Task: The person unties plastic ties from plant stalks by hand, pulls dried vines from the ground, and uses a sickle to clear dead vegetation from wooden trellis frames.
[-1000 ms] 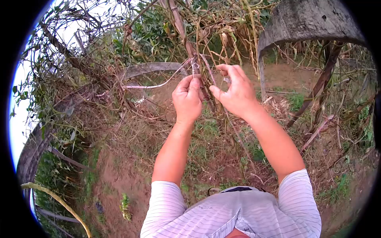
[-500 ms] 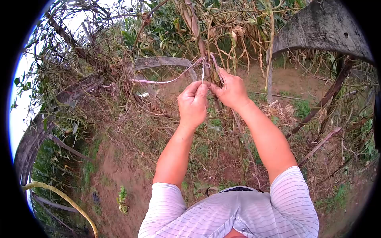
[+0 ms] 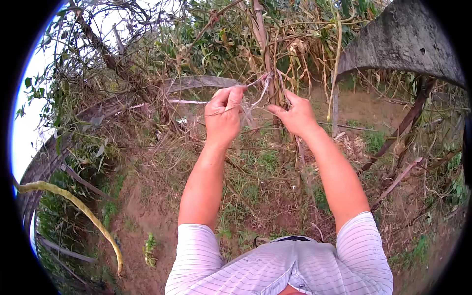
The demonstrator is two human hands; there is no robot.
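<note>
A pale pink tie strip (image 3: 266,90) is looped and knotted around a thin brown upright stem (image 3: 268,58), with a loose white tail curving down to the left. My left hand (image 3: 223,115) is closed just left of the knot, thumb pressed to the curled fingers, and the strip runs into it. My right hand (image 3: 298,117) is to the right of the stem, thumb apart from the forefinger. A strand of the strip comes down from the knot to its fingers; the curled fingers and palm are hidden.
A weathered grey curved slab (image 3: 400,46) juts in at upper right. Tangled dry vines (image 3: 113,69) fill the left, and leafy plants (image 3: 206,44) stand behind. A yellowish curved stem (image 3: 81,204) hangs at lower left. Brown soil (image 3: 140,206) and dry brush lie below.
My hands have parted from near-contact below the knot. The left has moved left and slightly up, while the right stays close beside the stem. The view has shifted slightly.
</note>
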